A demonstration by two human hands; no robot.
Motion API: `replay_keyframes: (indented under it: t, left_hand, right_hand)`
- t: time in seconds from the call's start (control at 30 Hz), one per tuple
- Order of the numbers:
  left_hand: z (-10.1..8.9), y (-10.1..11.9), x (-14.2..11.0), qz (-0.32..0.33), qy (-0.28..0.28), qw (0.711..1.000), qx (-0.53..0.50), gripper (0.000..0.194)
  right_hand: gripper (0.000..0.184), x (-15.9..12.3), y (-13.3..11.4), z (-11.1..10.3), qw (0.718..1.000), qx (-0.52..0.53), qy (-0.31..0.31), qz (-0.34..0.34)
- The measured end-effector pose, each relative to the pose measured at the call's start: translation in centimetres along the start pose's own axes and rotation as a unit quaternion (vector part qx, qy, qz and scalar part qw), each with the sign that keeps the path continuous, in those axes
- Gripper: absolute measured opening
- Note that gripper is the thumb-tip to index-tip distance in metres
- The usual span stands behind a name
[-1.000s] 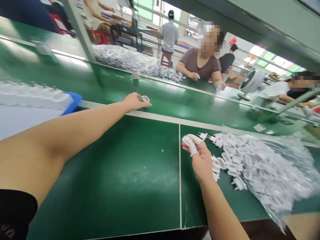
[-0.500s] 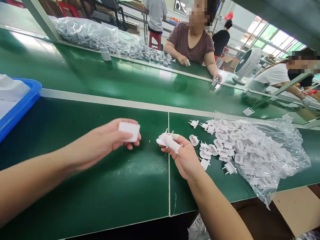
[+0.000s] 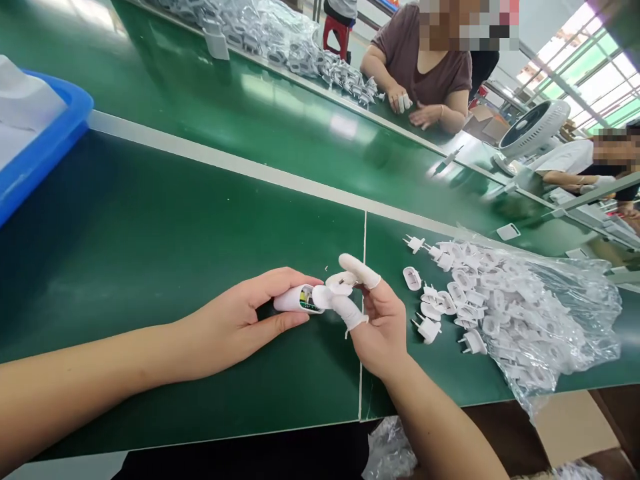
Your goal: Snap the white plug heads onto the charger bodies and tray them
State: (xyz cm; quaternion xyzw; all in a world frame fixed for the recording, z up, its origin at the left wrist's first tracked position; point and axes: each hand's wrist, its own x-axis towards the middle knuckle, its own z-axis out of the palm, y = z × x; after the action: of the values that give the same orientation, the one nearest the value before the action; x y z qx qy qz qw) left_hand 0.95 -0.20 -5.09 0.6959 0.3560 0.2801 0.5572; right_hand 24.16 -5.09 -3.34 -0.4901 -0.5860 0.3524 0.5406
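Observation:
My left hand (image 3: 260, 313) grips a white charger housing (image 3: 289, 300) between thumb and fingers. Its open end faces right, showing a green circuit board (image 3: 309, 301) inside. Close against that end, my right hand (image 3: 370, 310) pinches a white plug cap (image 3: 341, 283), partly hidden by the fingers. White finger cots (image 3: 359, 269) cover fingers of this hand. Whether the cap touches the housing I cannot tell. To the right lies a heap of white plug caps with pins (image 3: 470, 287), partly under clear plastic film.
At left stands a blue tray (image 3: 75, 100) with white contents. A pale strip (image 3: 225, 163) divides the green bench from the conveyor belt (image 3: 280, 127), where a few white housings (image 3: 509, 231) lie. Across it sits a co-worker (image 3: 420, 73) beside bagged plug parts (image 3: 280, 40).
My hands have come together, and the housing has turned so its open end faces the right hand. The view has tilted. The co-worker's hand has left a piece on the belt.

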Motion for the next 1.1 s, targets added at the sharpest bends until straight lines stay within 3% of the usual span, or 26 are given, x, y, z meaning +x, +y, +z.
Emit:
replay_keyframes:
  t: [0.23, 0.7, 0.93, 1.1]
  left_hand:
    - [0.3, 0.4, -0.2, 0.014, 0.013, 1.0, -0.019, 0.028]
    - [0.2, -0.4, -0.2, 0.101, 0.018, 0.992, 0.067, 0.023]
    - [-0.4, -0.5, -0.5, 0.211, -0.02, 0.959, 0.189, 0.032]
    - [-0.3, -0.4, -0.7, 0.232, -0.015, 0.945, 0.23, 0.034]
  right_hand:
    - [0.021, -0.3, -0.4, 0.1, 0.984, -0.107, -0.019, -0.138]
    - [0.029, -0.1, -0.5, -0.6, 0.974, -0.128, -0.033, -0.183]
    - [0.029, -0.6, -0.5, -0.5, 0.968, -0.155, -0.017, -0.199]
    - [0.031, -1.0, -0.4, 0.1, 0.969, -0.162, 0.005, -0.186]
